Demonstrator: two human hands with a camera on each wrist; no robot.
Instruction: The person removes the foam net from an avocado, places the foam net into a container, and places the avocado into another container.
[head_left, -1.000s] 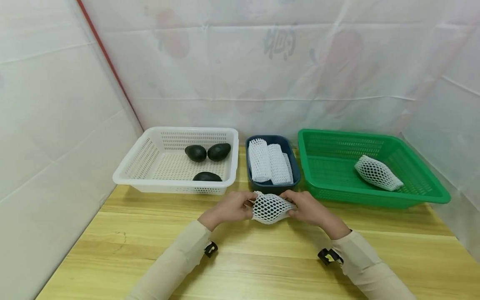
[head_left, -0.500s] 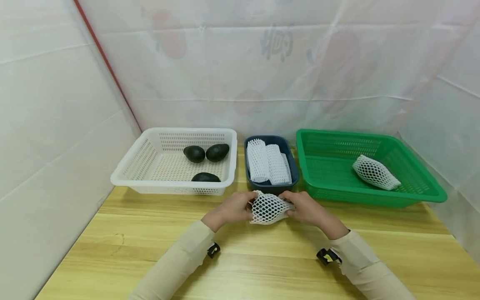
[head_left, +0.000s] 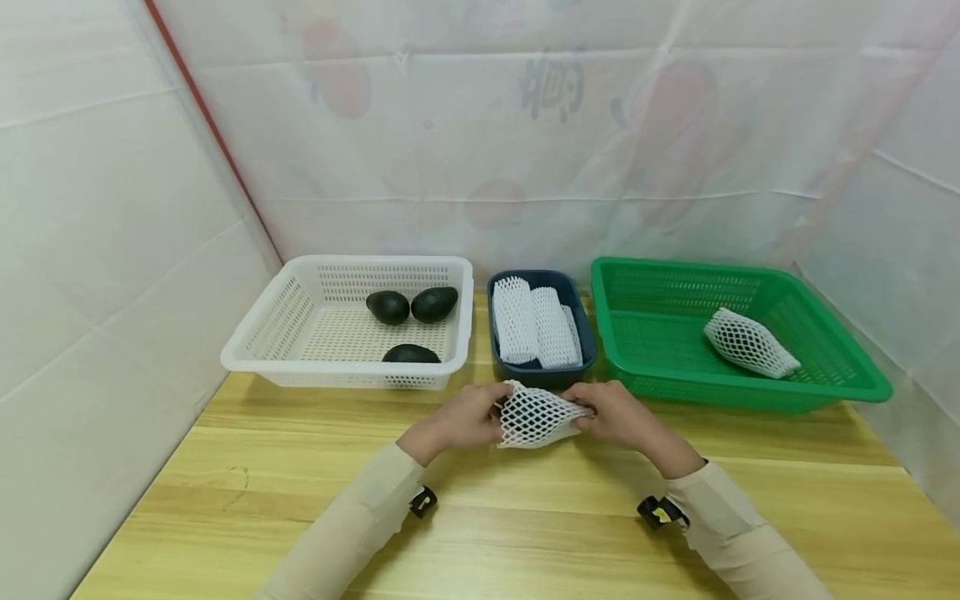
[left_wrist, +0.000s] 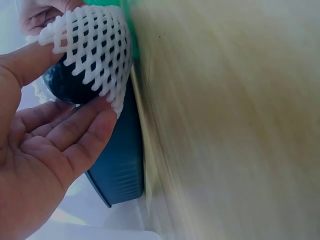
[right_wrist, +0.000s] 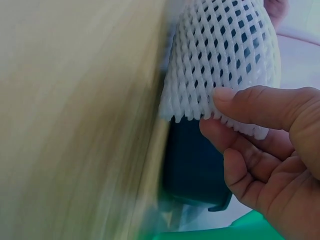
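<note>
In the head view, a white foam net sleeve [head_left: 536, 418] is stretched between my two hands, just in front of the small navy bin. A dark avocado [left_wrist: 65, 82] sits inside it, its bare end showing at the sleeve's left mouth in the left wrist view. My left hand [head_left: 468, 415] holds that mouth, thumb on one edge and fingertips on the other. At the opposite end, my right hand [right_wrist: 270, 135] pinches the sleeve's rim between thumb and index finger. The mesh hides most of the avocado.
A white basket [head_left: 348, 367] at the left holds three avocados [head_left: 433, 305]. The navy bin [head_left: 501, 367] contains several foam net sleeves [head_left: 516, 321]. Inside the green basket [head_left: 645, 379] at the right lies one sleeved avocado [head_left: 750, 342]. All stand on a wooden table [head_left: 525, 533].
Both hands keep their hold on the sleeve. It looks slightly longer sideways, its left mouth drawn a little further left. The head view has shifted slightly; the baskets stay put.
</note>
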